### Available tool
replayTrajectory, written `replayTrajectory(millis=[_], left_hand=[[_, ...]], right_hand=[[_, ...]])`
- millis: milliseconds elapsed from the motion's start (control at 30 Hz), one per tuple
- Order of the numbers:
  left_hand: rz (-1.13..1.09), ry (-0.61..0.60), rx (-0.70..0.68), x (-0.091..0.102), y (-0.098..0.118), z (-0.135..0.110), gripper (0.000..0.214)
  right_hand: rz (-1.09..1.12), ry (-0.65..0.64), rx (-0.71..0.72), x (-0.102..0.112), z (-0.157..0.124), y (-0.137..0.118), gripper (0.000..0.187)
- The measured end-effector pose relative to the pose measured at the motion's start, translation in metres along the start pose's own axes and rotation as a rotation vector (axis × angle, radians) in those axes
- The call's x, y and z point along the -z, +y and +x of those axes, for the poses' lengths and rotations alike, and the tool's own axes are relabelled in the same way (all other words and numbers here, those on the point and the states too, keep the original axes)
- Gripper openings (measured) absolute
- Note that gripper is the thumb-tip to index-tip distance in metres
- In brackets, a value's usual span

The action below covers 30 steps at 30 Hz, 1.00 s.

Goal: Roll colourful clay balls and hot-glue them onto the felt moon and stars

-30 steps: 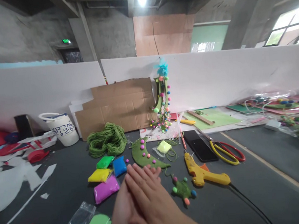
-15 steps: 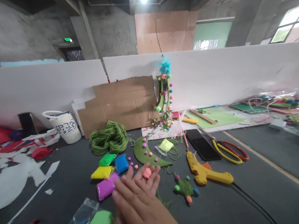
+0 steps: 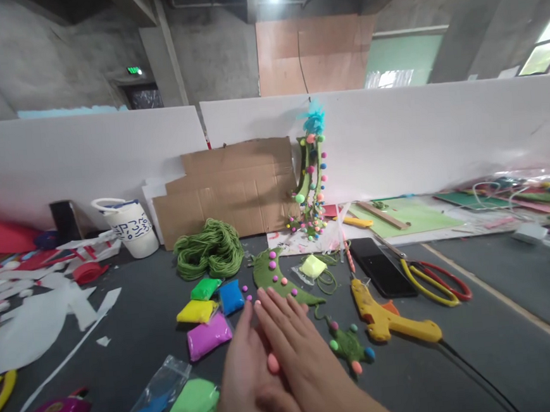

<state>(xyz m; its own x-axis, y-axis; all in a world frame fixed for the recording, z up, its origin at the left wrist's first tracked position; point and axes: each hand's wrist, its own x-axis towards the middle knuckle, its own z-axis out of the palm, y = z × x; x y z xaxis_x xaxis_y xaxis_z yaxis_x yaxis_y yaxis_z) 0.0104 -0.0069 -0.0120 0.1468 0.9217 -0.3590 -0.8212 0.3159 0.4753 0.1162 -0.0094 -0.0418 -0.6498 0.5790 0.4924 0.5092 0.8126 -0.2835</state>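
My left hand (image 3: 243, 377) is palm up, and my right hand (image 3: 298, 350) lies across it with its fingers stretched out together. Between the two palms they hold a small coral clay ball (image 3: 273, 363), partly showing at the edge of my right hand. Just beyond my fingertips is a green felt crescent (image 3: 266, 276) dotted with purple and coral balls. To the right lies a green star (image 3: 349, 345) with coloured balls on its points. Left of my hands are purple (image 3: 209, 336), blue (image 3: 231, 296), yellow (image 3: 196, 312) and green (image 3: 206, 289) clay packets.
A yellow glue gun (image 3: 388, 317), a black phone (image 3: 382, 267) and scissors (image 3: 433, 282) lie right. Green yarn (image 3: 209, 249) sits before cardboard (image 3: 235, 190). Light green clay (image 3: 193, 403) and a plastic bag (image 3: 152, 400) lie near left. Paper scraps (image 3: 36, 320) cover the far left.
The coral clay was a rough lump on my left fingers; now it is a rounder ball between the palms. My right hand has slid forward over the left, and the view has shifted slightly left.
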Motion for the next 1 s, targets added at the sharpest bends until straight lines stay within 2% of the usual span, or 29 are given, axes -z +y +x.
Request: replayTrajectory(millis=[100, 167, 300, 367, 500, 567, 667, 800, 900, 1000], left_hand=[[0.023, 0.111, -0.025, -0.001, 0.009, -0.002, 0.045], [0.014, 0.142, -0.043, 0.001, 0.009, -0.002, 0.041], [0.031, 0.074, 0.03, 0.004, -0.001, -0.001, 0.042], [0.078, 0.062, 0.054, 0.002, 0.001, -0.002, 0.04], [0.062, 0.089, -0.052, -0.003, 0.019, -0.006, 0.068], [0.037, 0.094, -0.06, -0.004, 0.027, -0.007, 0.066], [0.042, 0.088, -0.001, -0.003, 0.031, -0.004, 0.05], [0.045, 0.049, 0.034, 0.002, 0.026, 0.0, 0.046], [0.035, 0.039, 0.086, 0.0, 0.016, -0.001, 0.041], [0.005, 0.094, 0.157, -0.007, 0.007, -0.005, 0.038]], right_hand=[[-0.03, 0.0, 0.089, -0.006, -0.002, 0.0, 0.071], [-0.032, -0.021, 0.132, -0.008, 0.001, -0.003, 0.065], [-0.04, -0.027, -0.025, 0.004, 0.005, -0.004, 0.079], [-0.085, -0.035, -0.099, 0.012, 0.004, -0.001, 0.076], [-0.129, -0.056, -0.041, 0.013, -0.001, 0.001, 0.076], [-0.117, -0.036, 0.019, 0.008, -0.002, -0.002, 0.077], [-0.086, 0.025, 0.04, 0.002, -0.002, -0.007, 0.059], [0.053, 0.163, -0.015, 0.004, 0.0, -0.009, 0.03], [0.134, 0.254, -0.082, 0.01, 0.002, -0.008, 0.02], [0.067, 0.288, -0.115, 0.013, 0.003, -0.008, 0.014]])
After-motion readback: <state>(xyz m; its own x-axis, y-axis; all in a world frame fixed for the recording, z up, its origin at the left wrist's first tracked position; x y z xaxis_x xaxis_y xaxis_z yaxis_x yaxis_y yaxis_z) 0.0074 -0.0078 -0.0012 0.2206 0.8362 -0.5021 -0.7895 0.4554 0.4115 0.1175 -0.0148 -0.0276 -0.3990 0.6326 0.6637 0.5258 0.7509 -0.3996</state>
